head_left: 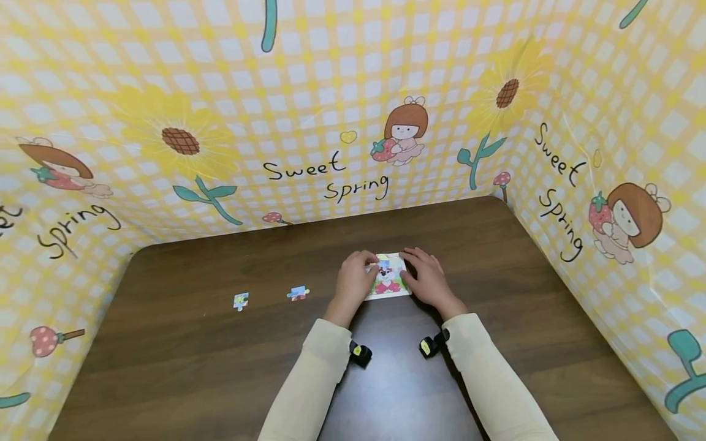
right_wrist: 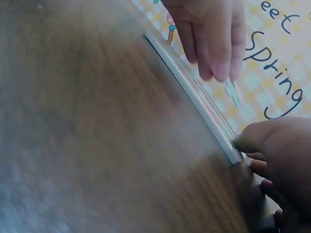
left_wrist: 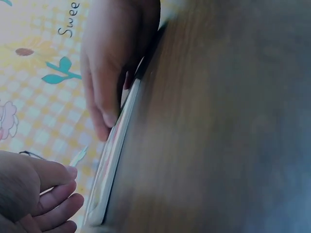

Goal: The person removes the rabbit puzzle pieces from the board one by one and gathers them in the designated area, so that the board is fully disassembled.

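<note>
A small jigsaw puzzle board (head_left: pixel 387 293) with a white rim and a cartoon animal picture lies flat on the table. My left hand (head_left: pixel 355 277) is over its left side. In the left wrist view, the thumb and fingers pinch a thin jigsaw piece (left_wrist: pixel 79 156), tilted and held above the board; its printed face cannot be made out. At the board's right side, my right hand (head_left: pixel 429 278) holds the edge. Its thumb (right_wrist: pixel 250 138) presses on the rim and the fingers lie along the side. Both hands partly cover the picture.
Two loose jigsaw pieces, one nearer (head_left: pixel 298 293) and one farther left (head_left: pixel 241 301), lie on the dark wooden table (head_left: pixel 220 367). A yellow checked cloth (head_left: pixel 309 92) stands around the back and sides. Black wrist cameras (head_left: pixel 361 354) hang below both sleeves.
</note>
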